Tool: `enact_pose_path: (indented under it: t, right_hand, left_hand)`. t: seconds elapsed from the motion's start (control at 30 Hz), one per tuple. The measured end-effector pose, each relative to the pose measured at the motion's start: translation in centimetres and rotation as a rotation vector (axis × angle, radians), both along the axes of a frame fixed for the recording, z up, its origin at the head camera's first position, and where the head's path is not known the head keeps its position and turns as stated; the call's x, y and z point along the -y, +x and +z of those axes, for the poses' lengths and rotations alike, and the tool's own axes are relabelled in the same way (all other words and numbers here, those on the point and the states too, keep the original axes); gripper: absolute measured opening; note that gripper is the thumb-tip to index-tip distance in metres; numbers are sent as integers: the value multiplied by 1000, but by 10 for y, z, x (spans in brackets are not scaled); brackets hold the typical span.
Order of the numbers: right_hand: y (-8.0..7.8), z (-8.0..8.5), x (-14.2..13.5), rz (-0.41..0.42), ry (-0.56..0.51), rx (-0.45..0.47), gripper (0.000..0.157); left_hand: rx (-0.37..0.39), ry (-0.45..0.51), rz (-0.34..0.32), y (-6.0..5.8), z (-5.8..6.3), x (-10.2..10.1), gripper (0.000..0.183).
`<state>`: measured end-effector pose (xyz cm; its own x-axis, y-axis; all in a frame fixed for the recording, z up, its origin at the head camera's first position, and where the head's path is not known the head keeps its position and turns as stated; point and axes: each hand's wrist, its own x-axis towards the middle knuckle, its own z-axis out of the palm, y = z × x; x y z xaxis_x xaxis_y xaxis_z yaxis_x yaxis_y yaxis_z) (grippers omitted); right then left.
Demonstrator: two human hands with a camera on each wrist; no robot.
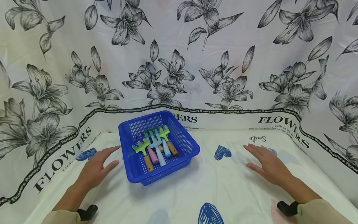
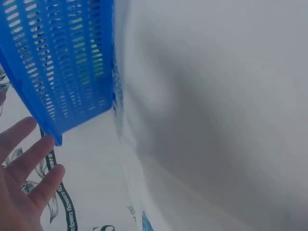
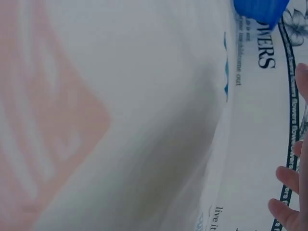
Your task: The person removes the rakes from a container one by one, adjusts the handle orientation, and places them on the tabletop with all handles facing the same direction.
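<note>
Sitting left of centre on the white cloth (image 1: pixel 179 199), the blue basket (image 1: pixel 183 137) is turned at an angle to you. Inside, near the middle, lies a pale-blue fork (image 1: pixel 155 143), handle twd you. To its L is a lime-green fork (image 1: pixel 141 146), to its R another lime fork (image 1: pixel 164 132), each w/ a brown handle. Btwn them you can see a pink handle (image 1: pixel 152 155) & a 2nd blue handle (image 1: pixel 167 149); pieces farther back are too jumbled to tell.

Your L hand (image 1: pixel 96 166) is just beside the basket's L side, fingers spread & thumb apart; can't tell if the fingertips touch the rim. Your R hand (image 1: pixel 268 163) is well apart from the basket, over the R side of the cloth, fingers stretched out, thumb apart.

Btwn basket & R hand there's a blue heart print (image 1: pixel 222 152). You've got beige sleeves (image 1: pixel 321 211) & black wrist gear (image 1: pixel 288 208) on both arms. Behind it all hangs a white curtain (image 1: pixel 165 34) w/ B&W flower drawings.
</note>
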<state>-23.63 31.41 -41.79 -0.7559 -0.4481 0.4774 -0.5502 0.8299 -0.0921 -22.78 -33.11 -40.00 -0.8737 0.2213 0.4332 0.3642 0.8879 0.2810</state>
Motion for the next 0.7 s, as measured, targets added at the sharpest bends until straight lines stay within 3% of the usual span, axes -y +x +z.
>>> enact_pose_path:
  t: [0.17, 0.3, 0.43, 0.7]
  right_hand:
    - [-2, 3, 8, 6, -27, 14, 73]
    - [-5, 1, 19, 29, -41, 21, 69]
    - [-9, -2, 31, 61, -33, 26, 67]
    - [-9, 0, 54, 35, -79, 109, 70]
  left_hand:
    - [68, 73, 16, -5, 1, -11, 58]
    - [140, 171, -20, -10, 2, -19, 57]
    - [159, 247, -49, -16, 0, -27, 55]
    - [157, 333, 36, -25, -6, -38, 57]
